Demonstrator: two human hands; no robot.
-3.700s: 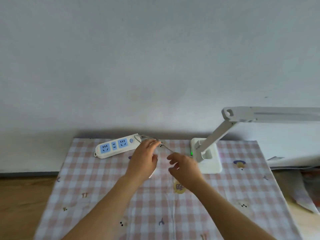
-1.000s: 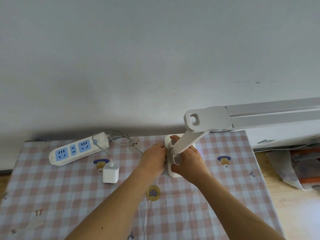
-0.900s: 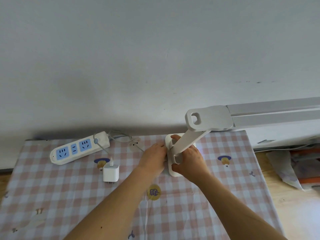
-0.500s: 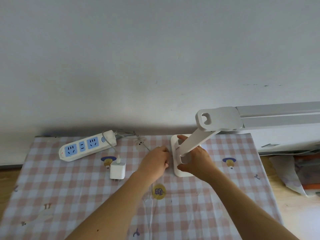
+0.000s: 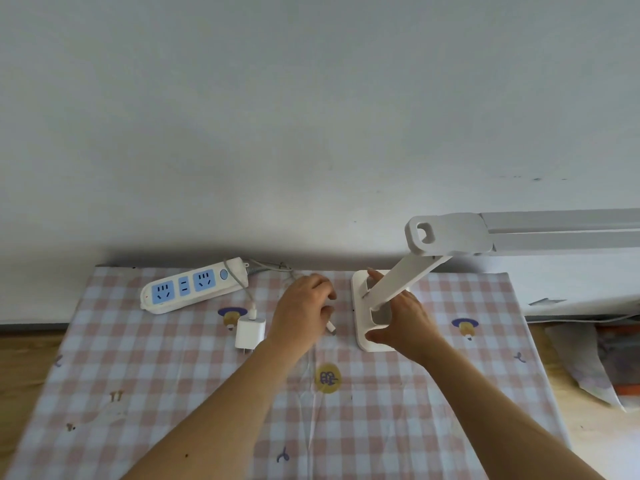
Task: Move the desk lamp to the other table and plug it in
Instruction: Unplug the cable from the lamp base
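A white desk lamp stands on the checked tablecloth (image 5: pixel 467 375), its flat base (image 5: pixel 360 306) near the wall and its slanted arm (image 5: pixel 405 282) rising to a long head (image 5: pixel 450 235) that runs off to the right. My right hand (image 5: pixel 405 320) grips the base from the near side. My left hand (image 5: pixel 304 306) is just left of the base, fingers closed on a thin white cable whose small connector (image 5: pixel 330 329) pokes out, apart from the base. A white charger adapter (image 5: pixel 250 332) lies unplugged on the cloth below the power strip (image 5: pixel 194 285).
The power strip, with blue sockets, lies at the back left against the grey wall. A thin cable runs from the adapter up past the strip's end. Wooden floor shows on both sides; crumpled paper and bags (image 5: pixel 588 362) lie beyond the table's right edge.
My left hand has drawn back leftward from the lamp base, and the cable's small connector now shows in its fingers. My right hand stays on the base. The view has shifted slightly.
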